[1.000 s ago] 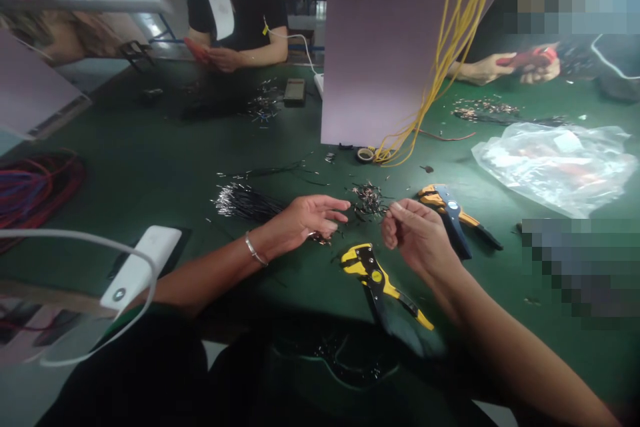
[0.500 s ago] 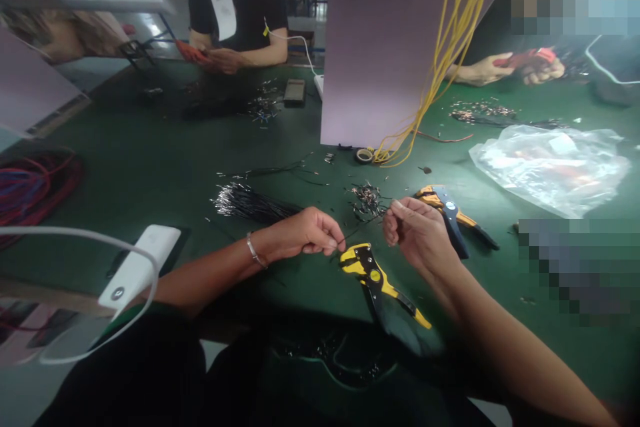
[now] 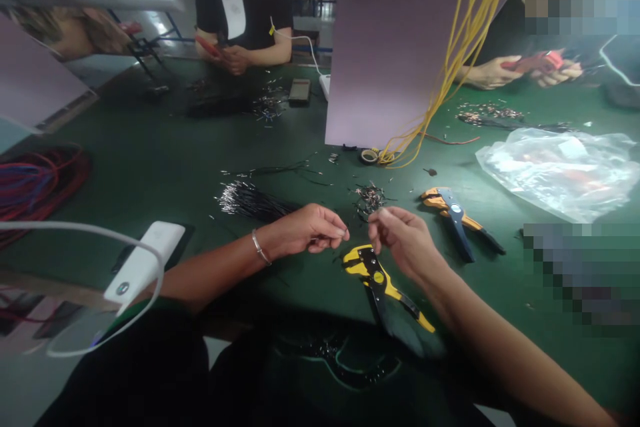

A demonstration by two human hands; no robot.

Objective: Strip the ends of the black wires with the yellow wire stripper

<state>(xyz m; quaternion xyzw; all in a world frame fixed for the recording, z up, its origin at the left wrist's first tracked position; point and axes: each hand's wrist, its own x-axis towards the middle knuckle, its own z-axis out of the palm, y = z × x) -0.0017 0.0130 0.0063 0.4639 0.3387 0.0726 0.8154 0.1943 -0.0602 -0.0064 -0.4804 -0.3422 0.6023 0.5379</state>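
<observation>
My left hand [image 3: 320, 230] is closed in a pinch in the middle of the bench. My right hand [image 3: 403, 237] pinches opposite it, fingertips a short way off. A thin black wire ran between them a moment ago; now it hardly shows against the dark bench. Just below the gap lies a yellow-and-black wire stripper [image 3: 377, 280], touched by neither hand. Behind my left wrist is a bundle of black wires [image 3: 260, 202] with bare, shiny ends. A small heap of black wire pieces [image 3: 370, 197] sits just beyond my right fingertips.
An orange-and-blue wire stripper [image 3: 457, 213] lies right of my right hand. Farther right is a clear plastic bag [image 3: 560, 170]. Yellow wires [image 3: 460, 60] hang by a panel [image 3: 380, 53]. A white power bank [image 3: 147, 260] and cable are at left. Two co-workers' hands [image 3: 237, 59] work opposite.
My right hand has moved left and slightly down, closer to my left hand. The wire stretched between them no longer shows clearly. The whole view has shifted slightly.
</observation>
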